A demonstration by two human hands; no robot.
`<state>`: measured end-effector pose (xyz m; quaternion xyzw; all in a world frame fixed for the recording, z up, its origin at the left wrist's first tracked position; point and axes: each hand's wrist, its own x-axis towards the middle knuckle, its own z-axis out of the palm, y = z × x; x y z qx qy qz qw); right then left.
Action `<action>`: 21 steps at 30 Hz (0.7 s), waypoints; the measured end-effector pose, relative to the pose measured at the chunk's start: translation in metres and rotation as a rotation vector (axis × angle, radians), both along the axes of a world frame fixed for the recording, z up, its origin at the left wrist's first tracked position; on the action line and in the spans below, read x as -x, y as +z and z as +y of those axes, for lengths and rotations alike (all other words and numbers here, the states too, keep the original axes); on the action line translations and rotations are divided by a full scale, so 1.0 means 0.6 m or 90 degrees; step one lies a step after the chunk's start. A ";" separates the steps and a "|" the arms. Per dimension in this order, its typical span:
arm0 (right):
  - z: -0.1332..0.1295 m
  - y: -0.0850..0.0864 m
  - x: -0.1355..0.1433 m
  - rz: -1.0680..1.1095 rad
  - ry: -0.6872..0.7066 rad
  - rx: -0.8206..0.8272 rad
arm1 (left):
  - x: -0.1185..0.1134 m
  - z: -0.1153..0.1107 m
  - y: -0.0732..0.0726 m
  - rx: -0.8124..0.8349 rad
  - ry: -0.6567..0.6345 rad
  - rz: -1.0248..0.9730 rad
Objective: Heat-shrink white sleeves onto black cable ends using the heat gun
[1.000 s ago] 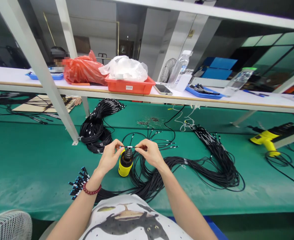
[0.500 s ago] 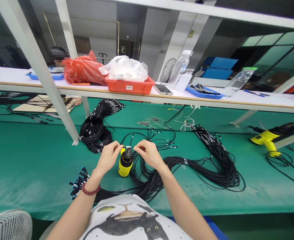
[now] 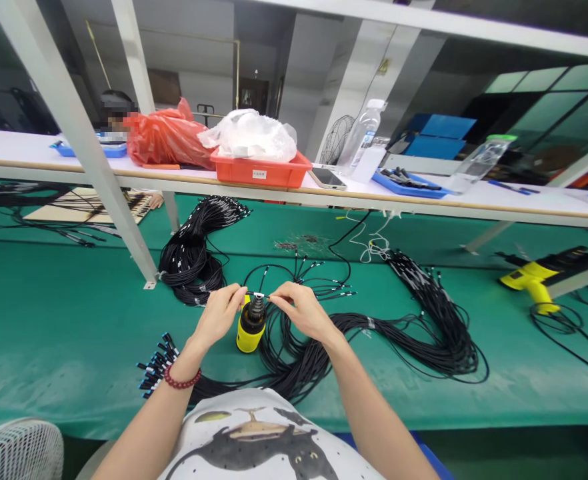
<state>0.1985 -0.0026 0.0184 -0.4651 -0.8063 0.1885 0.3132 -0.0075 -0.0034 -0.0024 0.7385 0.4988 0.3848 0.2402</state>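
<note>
Between my two hands a short stretch of black cable (image 3: pixel 257 294) with a white label is held level. My left hand (image 3: pixel 220 312) pinches its left end, and my right hand (image 3: pixel 301 308) pinches it on the right. Just below the label stands a yellow and black heat gun (image 3: pixel 251 328), its dark nozzle pointing up. A thick bundle of black cables (image 3: pixel 299 367) runs beneath my right forearm. Its blue-tipped ends (image 3: pixel 157 367) lie beside my left wrist.
Another cable coil (image 3: pixel 189 267) lies beside the shelf post (image 3: pixel 124 220). More cables (image 3: pixel 444 327) and a second yellow heat gun (image 3: pixel 537 280) are at the right. The shelf (image 3: pixel 174 177) crosses above the green table (image 3: pixel 74 320); a person's hand (image 3: pixel 155 199) shows at the back left.
The cable has shifted slightly between my fingers, and more black shows left of the white label. My right hand has moved slightly to the right. Both hands keep their pinch.
</note>
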 end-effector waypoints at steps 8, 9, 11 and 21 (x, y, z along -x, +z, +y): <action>0.010 -0.011 0.003 0.048 -0.051 -0.012 | -0.001 0.002 -0.004 -0.009 -0.003 -0.030; 0.011 -0.012 0.003 0.055 -0.051 -0.012 | -0.001 0.001 -0.004 -0.004 -0.001 -0.031; 0.011 -0.012 0.002 0.067 -0.049 -0.012 | -0.001 0.001 -0.003 0.002 0.003 -0.035; 0.014 -0.021 0.000 0.103 -0.084 -0.009 | -0.006 0.002 -0.004 -0.024 0.002 -0.037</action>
